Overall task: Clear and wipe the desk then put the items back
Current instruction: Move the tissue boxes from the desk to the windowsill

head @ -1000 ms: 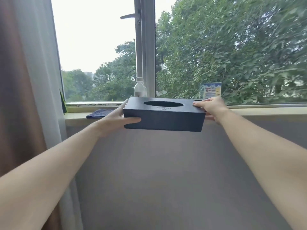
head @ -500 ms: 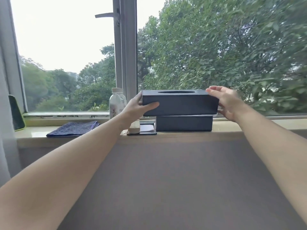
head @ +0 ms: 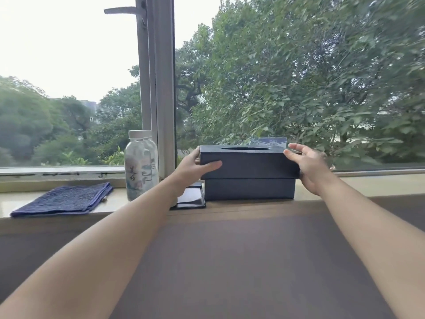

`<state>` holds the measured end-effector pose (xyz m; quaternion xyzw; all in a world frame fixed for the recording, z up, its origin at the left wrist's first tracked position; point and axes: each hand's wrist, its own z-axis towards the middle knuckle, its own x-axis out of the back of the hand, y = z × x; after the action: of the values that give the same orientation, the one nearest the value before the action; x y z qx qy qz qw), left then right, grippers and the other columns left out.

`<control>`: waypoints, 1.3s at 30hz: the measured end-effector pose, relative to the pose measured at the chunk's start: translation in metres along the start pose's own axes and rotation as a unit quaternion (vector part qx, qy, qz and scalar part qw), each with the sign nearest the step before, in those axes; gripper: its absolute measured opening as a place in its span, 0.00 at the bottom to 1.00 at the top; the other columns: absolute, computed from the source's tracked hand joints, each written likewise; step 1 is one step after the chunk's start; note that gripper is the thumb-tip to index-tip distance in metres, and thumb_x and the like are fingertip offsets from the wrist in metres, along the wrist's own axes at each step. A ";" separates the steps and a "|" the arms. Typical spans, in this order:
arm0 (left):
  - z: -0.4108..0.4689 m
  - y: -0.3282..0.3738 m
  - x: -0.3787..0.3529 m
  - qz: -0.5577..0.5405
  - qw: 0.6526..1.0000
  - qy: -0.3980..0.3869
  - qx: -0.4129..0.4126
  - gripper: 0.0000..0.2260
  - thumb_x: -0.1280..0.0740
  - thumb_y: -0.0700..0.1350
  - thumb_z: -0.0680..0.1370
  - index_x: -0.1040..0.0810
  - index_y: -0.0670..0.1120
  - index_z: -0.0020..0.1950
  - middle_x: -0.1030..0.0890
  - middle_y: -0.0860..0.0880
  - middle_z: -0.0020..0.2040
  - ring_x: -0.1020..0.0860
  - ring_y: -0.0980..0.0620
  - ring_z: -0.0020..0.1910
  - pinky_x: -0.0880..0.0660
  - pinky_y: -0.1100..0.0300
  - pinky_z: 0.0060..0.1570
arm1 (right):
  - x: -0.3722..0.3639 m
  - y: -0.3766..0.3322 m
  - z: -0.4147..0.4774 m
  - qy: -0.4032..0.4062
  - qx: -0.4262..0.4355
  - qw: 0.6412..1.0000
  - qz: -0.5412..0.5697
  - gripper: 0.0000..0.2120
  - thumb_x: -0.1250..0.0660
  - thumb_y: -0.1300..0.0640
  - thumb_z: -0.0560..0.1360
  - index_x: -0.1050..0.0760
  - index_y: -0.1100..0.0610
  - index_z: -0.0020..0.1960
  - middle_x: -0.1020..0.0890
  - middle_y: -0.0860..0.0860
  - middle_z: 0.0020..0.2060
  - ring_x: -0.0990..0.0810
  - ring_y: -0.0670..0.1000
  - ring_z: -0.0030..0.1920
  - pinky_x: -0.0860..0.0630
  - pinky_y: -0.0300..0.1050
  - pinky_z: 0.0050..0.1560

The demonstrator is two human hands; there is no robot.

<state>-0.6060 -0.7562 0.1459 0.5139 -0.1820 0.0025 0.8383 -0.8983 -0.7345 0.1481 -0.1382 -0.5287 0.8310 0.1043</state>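
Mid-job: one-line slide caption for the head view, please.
Left hand holds the dark tissue box atop a second dark box on the windowsill, right hand open at its other end.

Items along the windowsill (head: 368,185) behind the desk's (head: 230,261) far edge.
Cloth (head: 62,200) toward the sill's left end; bottle (head: 141,165) just right of it; flat device (head: 192,198) next, at the sill's front edge; tissue box (head: 250,162) on a lower box (head: 249,188) beside the device; card (head: 272,141) behind the boxes.

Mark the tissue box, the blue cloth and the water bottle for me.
tissue box (head: 253,165): head view, front face.
blue cloth (head: 64,200): head view, middle of its top.
water bottle (head: 141,166): head view, printed body.
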 end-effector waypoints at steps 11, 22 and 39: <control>0.020 -0.006 -0.018 0.042 0.996 -0.007 0.076 0.18 0.38 0.57 0.80 0.26 0.49 0.66 0.21 0.50 0.63 0.27 0.46 0.67 0.26 0.58 0.60 | -0.007 0.024 0.018 -0.006 -0.113 0.993 -0.032 0.48 0.33 0.28 0.63 0.36 0.53 0.75 0.34 0.47 0.74 0.36 0.50 0.73 0.42 0.54 0.75; 0.017 -0.003 -0.022 0.081 0.993 0.030 0.081 0.22 0.40 0.57 0.81 0.26 0.39 0.63 0.32 0.62 0.38 0.34 0.58 0.30 0.37 0.73 0.21 | -0.001 0.034 0.028 0.016 -0.120 0.992 0.030 0.55 0.23 0.30 0.47 0.29 0.51 0.69 0.22 0.49 0.63 0.21 0.52 0.60 0.23 0.52 0.57; 0.020 -0.009 -0.024 0.085 0.989 0.052 0.110 0.16 0.35 0.58 0.79 0.25 0.44 0.47 0.27 0.50 0.36 0.31 0.53 0.33 0.36 0.63 0.32 | -0.018 0.027 0.018 0.136 -0.073 0.981 -0.118 0.33 0.39 0.38 0.77 0.34 0.63 0.70 0.28 0.54 0.64 0.31 0.57 0.67 0.36 0.45 0.58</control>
<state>-0.6323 -0.7734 0.1391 0.5846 -0.1800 0.1203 0.7819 -0.8879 -0.7673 0.1334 -0.1935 -0.5814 0.7456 0.2618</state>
